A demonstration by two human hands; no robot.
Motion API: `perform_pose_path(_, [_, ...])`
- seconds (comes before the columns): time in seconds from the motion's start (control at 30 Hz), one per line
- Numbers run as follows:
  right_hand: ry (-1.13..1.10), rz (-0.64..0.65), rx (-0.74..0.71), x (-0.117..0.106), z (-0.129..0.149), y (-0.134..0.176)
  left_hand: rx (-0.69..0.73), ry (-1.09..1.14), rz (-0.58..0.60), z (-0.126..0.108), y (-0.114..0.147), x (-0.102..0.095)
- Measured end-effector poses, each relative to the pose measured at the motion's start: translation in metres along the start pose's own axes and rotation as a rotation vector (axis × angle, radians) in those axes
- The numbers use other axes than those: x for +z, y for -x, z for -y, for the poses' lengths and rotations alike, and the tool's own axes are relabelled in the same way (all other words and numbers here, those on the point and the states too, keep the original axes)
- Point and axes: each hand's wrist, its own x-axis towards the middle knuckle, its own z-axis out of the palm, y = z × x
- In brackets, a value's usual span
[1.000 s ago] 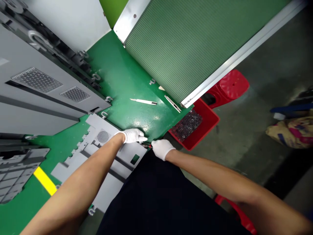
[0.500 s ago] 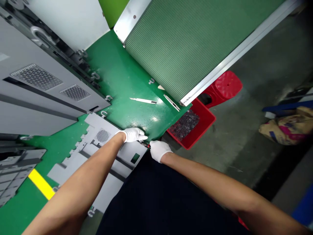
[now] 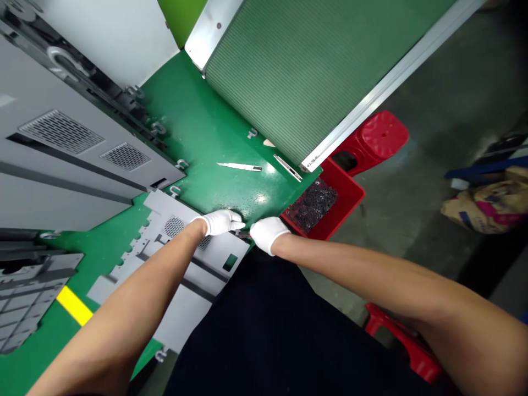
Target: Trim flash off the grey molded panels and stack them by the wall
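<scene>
A grey plastic panel [image 3: 181,313] with slots and a vent grille lies on the green table in front of me. My left hand [image 3: 225,221], in a white glove, is closed over the panel's far right edge, its fingers together near the corner. Close to those fingertips my right hand [image 3: 269,234], also gloved in white, is wrapped round red-handled pliers [image 3: 243,234]. Their metal head points left at the panel's corner, and most of the handle is hidden in my fist. Small grey hooks stick out from the panel's edges.
A utility knife [image 3: 239,166] and tweezers [image 3: 287,168] lie on the green table [image 3: 198,126] beside a ribbed green conveyor [image 3: 322,71]. Below its corner is a red bin [image 3: 350,201] of small dark scraps. Red stools [image 3: 383,137] stand nearby. Large grey panels [image 3: 78,181] stand at left.
Both hands have shifted slightly up in view, and the pliers with them, staying at the panel's corner. The view has tilted a little, bringing a red stool into sight at lower right.
</scene>
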Motion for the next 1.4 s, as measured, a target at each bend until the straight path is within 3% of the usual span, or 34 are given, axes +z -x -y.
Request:
perform_pose_path(0.17, [-0.09, 0.082, 0.09, 0.0, 0.003, 0.003, -0.004, 0.042, -0.045, 0.001, 0.003, 0.006])
perform_pose_path(0.57, [-0.17, -0.067, 0.16, 0.045, 0.007, 0.012, -0.037, 0.081, 0.008, 0.001, -0.001, 0.004])
perform_pose_path(0.73, [-0.194, -0.056, 0.169, 0.048, 0.006, 0.006, -0.049, 0.126, -0.006, 0.0, 0.001, 0.002])
perform_pose_path(0.83, [-0.226, -0.059, 0.172, 0.044, 0.001, 0.005, -0.06, 0.219, -0.071, -0.001, 0.002, 0.002])
perform_pose_path(0.93, [-0.288, -0.075, 0.224, 0.045, -0.01, 0.014, -0.101, 0.282, -0.263, -0.019, -0.004, 0.005])
perform_pose_path(1.0, [-0.435, -0.084, 0.312, 0.053, -0.017, 0.027, -0.1, 0.316, -0.342, -0.046, -0.013, 0.009])
perform_pose_path(1.1, [-0.792, -0.049, 0.441, 0.079, -0.026, 0.05, 0.05, 0.414, -0.256, -0.091, -0.022, 0.005])
perform_pose_path(1.17, [-1.009, -0.007, 0.487, 0.099, -0.028, 0.065, 0.142, 0.371, -0.284, -0.104, -0.014, -0.009])
perform_pose_path(1.23, [-1.128, -0.02, 0.509, 0.112, -0.027, 0.077, 0.003, 0.156, -0.569, -0.09, 0.008, -0.033])
perform_pose_path(1.3, [-1.151, -0.087, 0.49, 0.116, -0.025, 0.086, -0.42, -0.203, -0.986, -0.053, 0.038, -0.059])
perform_pose_path(1.33, [-1.147, -0.122, 0.471, 0.115, -0.024, 0.091, -0.658, -0.319, -1.077, -0.03, 0.054, -0.07])
perform_pose_path(1.37, [-1.148, -0.147, 0.45, 0.112, -0.023, 0.094, -0.805, -0.4, -1.05, -0.007, 0.068, -0.08])
perform_pose_path(1.4, [-1.156, -0.164, 0.43, 0.108, -0.022, 0.098, -0.867, -0.448, -0.944, 0.014, 0.08, -0.088])
